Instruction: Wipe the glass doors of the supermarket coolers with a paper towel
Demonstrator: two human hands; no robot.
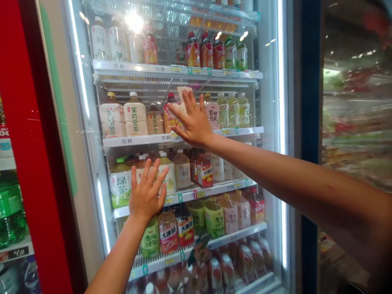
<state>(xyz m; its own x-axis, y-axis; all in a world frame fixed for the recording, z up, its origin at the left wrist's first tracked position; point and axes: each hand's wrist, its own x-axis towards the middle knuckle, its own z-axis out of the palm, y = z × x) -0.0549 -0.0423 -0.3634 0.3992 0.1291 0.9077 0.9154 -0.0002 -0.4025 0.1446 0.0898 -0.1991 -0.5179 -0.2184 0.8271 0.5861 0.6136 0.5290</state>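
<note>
Glossy glass fridge door (268, 106): the left hand (147, 197) lies flat, spread and empty, lower left; the right hand (193, 121), fingers splayed, pins a crumpled white cloth (184, 93) (upper middle) against it.

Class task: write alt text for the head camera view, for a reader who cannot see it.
Two bare hands press on the glass door of a drinks fridge: the right hand holds a white cloth against the glass, the left hand lies lower, fingers spread. Behind it, shelves hold rows of bottles.
</note>
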